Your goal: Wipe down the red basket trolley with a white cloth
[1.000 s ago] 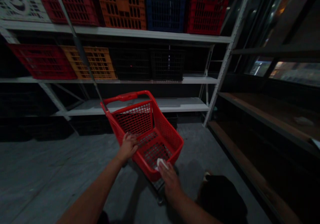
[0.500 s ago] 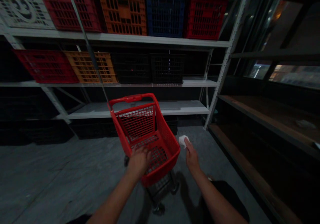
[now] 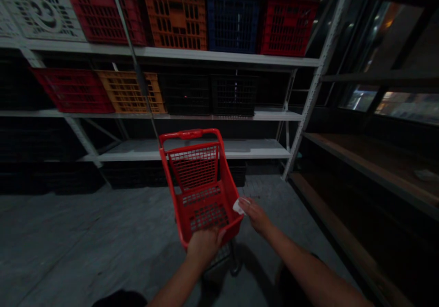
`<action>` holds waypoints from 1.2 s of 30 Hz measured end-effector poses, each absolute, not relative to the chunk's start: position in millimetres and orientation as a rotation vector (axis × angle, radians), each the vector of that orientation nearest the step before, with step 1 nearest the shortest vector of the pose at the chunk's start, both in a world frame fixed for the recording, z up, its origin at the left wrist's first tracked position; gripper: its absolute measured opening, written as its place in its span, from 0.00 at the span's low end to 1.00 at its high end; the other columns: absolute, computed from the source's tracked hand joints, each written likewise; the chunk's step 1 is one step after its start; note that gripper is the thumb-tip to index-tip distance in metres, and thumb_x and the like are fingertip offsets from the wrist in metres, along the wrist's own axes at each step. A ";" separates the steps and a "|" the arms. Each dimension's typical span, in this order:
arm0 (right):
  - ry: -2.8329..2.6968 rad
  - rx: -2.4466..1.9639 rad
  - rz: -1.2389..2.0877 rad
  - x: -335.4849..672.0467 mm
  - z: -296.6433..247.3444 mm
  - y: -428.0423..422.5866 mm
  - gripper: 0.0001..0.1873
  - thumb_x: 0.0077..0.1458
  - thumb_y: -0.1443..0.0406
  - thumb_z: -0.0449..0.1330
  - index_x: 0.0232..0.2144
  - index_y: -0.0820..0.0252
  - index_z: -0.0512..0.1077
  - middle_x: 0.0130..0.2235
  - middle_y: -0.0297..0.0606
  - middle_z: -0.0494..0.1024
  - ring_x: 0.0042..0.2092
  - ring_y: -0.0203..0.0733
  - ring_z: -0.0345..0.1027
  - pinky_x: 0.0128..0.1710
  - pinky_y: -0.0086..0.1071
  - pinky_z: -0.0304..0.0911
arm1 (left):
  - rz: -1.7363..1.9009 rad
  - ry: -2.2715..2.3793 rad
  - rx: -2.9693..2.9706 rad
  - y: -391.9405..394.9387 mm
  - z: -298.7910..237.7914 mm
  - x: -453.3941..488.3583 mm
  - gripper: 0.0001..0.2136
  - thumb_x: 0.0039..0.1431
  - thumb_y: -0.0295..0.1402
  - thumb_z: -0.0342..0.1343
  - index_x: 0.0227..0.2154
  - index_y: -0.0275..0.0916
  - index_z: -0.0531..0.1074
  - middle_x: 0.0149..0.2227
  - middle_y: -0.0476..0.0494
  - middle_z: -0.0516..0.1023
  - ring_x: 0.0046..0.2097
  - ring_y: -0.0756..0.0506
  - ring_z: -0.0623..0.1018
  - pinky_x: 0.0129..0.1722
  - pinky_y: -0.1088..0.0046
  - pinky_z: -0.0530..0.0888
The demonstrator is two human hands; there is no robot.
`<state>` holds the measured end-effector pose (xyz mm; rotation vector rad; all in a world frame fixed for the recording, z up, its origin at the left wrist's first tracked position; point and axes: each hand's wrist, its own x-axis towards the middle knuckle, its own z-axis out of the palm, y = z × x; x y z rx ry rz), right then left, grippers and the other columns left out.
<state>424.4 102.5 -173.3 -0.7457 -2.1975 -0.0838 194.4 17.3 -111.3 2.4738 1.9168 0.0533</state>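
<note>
A small red shopping cart (image 3: pixel 187 211) on wheels stands in front of me, its handle at the far side. My left hand (image 3: pixel 205 244) is closed over the cart's near rim, with the fingertips inside the basket. My right hand (image 3: pixel 252 212) has a crumpled white cloth or tissue (image 3: pixel 239 206) in its fingers. That white piece lies against the cart's right side near the front corner. A thin pole (image 3: pixel 125 21) rises from the left end of the cart's handle.
White metal shelving (image 3: pixel 192 53) stands behind the cart, bearing several plastic crates, among them an orange crate (image 3: pixel 174 19) and a blue crate (image 3: pixel 233 21). Dark shelves with wooden edges (image 3: pixel 363 165) run along the right. Grey concrete floor (image 3: pixel 85 238) spreads to the left.
My left hand has moved from over the basket to the cart's near rim. My right hand has brought the white piece left against the cart's side. The cart looks slightly turned.
</note>
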 end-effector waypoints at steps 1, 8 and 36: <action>-2.209 -0.758 -0.091 423.5 -167.8 116.0 0.27 0.56 0.76 0.42 0.57 0.54 0.56 0.56 0.38 0.63 0.60 0.39 0.48 0.57 0.45 0.53 | 0.034 1.916 2.472 16.1 -109.9 191.2 0.27 0.61 0.44 0.29 0.33 0.36 0.72 0.28 0.35 0.78 0.32 0.39 0.78 0.28 0.65 0.70; -2.058 -0.848 0.063 392.5 -171.4 122.4 0.25 0.56 0.74 0.43 0.55 0.56 0.60 0.53 0.42 0.67 0.57 0.41 0.55 0.55 0.45 0.57 | 0.019 1.931 2.450 13.1 -106.9 157.9 0.27 0.59 0.47 0.30 0.31 0.41 0.73 0.30 0.39 0.79 0.33 0.42 0.78 0.31 0.68 0.69; -2.404 -0.500 0.071 355.0 -177.1 39.2 0.24 0.61 0.68 0.41 0.59 0.53 0.50 0.58 0.36 0.59 0.62 0.40 0.43 0.58 0.45 0.50 | 0.028 1.710 2.709 11.1 -113.1 77.9 0.27 0.59 0.49 0.30 0.27 0.39 0.72 0.27 0.40 0.77 0.31 0.44 0.76 0.32 0.70 0.68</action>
